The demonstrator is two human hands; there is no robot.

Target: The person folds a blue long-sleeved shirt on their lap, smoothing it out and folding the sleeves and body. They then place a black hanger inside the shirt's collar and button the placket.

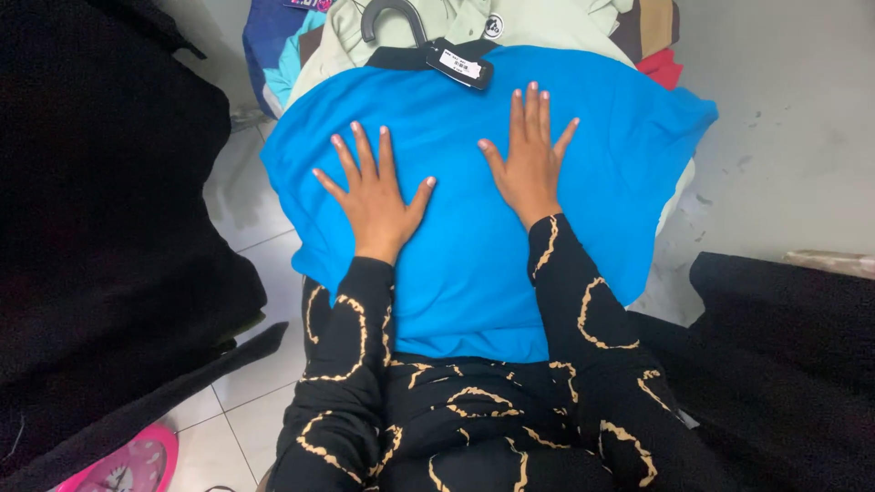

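Blue shirt lies spread flat over the lap, its tag at twelve o'clock. Left hand and right hand press it, fingers splayed wide (gripping nothing); no fold shows yet.

Long black sleeves patterned with tan, cracked ring shapes are worn down to the wrists; the same fabric covers the lap.

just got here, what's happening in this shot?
A person presses both palms flat on a bright blue cloth garment spread over their lap. The left hand and right hand lie apart, fingers spread. A black plastic hanger and a dark tag sit at the collar, on a pale green garment.
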